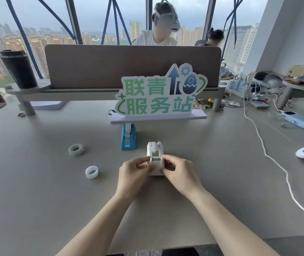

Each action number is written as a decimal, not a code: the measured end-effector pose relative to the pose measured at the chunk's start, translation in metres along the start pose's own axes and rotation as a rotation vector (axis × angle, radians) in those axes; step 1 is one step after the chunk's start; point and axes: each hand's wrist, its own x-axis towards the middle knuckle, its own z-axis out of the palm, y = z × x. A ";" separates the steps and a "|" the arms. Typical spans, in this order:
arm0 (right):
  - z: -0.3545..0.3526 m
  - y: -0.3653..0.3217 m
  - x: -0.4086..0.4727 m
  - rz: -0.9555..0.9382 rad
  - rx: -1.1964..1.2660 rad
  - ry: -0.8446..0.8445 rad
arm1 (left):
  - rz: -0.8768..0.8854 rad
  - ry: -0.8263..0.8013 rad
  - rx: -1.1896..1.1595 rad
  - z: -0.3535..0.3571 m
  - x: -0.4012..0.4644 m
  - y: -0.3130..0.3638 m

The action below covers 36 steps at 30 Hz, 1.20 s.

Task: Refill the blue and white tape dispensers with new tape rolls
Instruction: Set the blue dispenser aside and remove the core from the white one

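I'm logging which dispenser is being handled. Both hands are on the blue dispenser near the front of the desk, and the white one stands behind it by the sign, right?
Not quite: the colours are swapped. The head view shows the left hand and right hand on the white dispenser; the blue dispenser stands behind it by the sign.

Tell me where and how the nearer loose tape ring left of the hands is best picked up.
The nearer ring lies flat on the table, hole up, apart from the other roll. Probably come from above and pinch across its outer wall, or hook one finger inside.
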 end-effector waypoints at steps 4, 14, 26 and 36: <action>0.005 -0.014 -0.022 -0.025 -0.001 0.003 | -0.004 0.019 -0.005 -0.015 -0.024 -0.005; -0.006 -0.035 -0.022 0.005 0.016 -0.103 | 0.038 0.034 -0.012 -0.026 -0.036 -0.012; 0.002 -0.062 0.040 -0.097 -0.386 -0.350 | 0.071 0.043 -0.043 -0.019 0.002 -0.017; 0.006 -0.054 0.036 -0.218 -0.288 -0.184 | 0.115 0.065 -0.060 -0.019 0.003 -0.022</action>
